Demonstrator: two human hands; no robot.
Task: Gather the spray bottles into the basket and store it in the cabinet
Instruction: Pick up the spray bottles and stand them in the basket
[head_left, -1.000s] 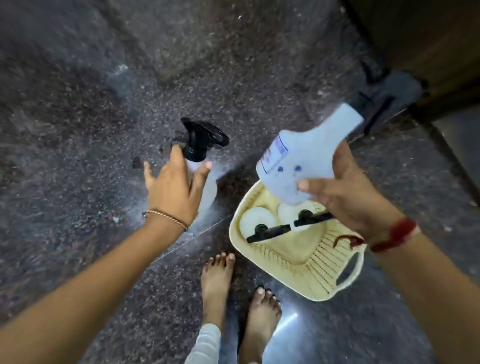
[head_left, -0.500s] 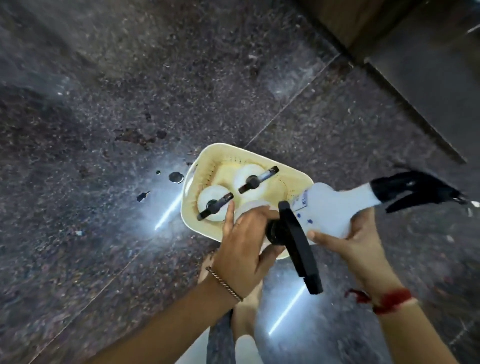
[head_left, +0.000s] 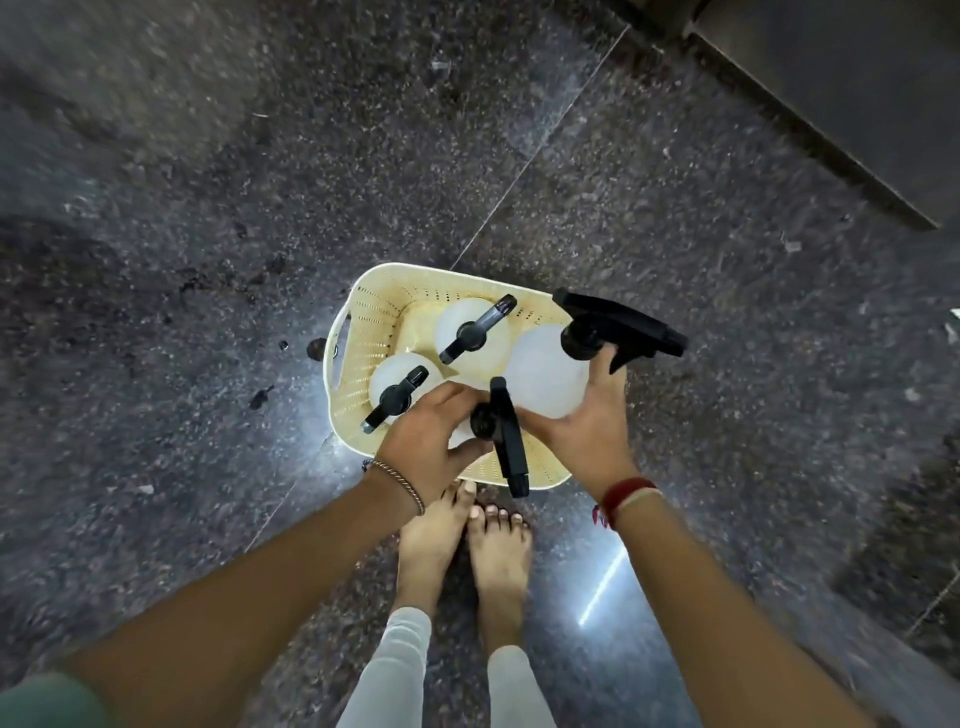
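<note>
A cream perforated basket (head_left: 374, 312) stands on the dark floor in front of my feet. Two white spray bottles with black nozzles stand upright in it, one at the back (head_left: 470, 327) and one at the left (head_left: 395, 384). My left hand (head_left: 431, 436) is shut on a third bottle (head_left: 501, 431), its black trigger head pointing toward me over the basket's near side. My right hand (head_left: 587, 415) holds a fourth, larger bottle (head_left: 545, 371) upright at the basket's right end, its black sprayer (head_left: 618, 325) reaching out past the rim.
Speckled dark granite floor (head_left: 260, 182) lies all around. A few dark spots (head_left: 314, 348) mark the floor just left of the basket. My bare feet (head_left: 467, 545) stand right behind it. A dark cabinet base (head_left: 831, 93) runs along the upper right.
Both hands brought their bottles down to the basket. The right-hand bottle went from lying sideways beside the basket to upright at its right end. The left-hand bottle stayed over the near side.
</note>
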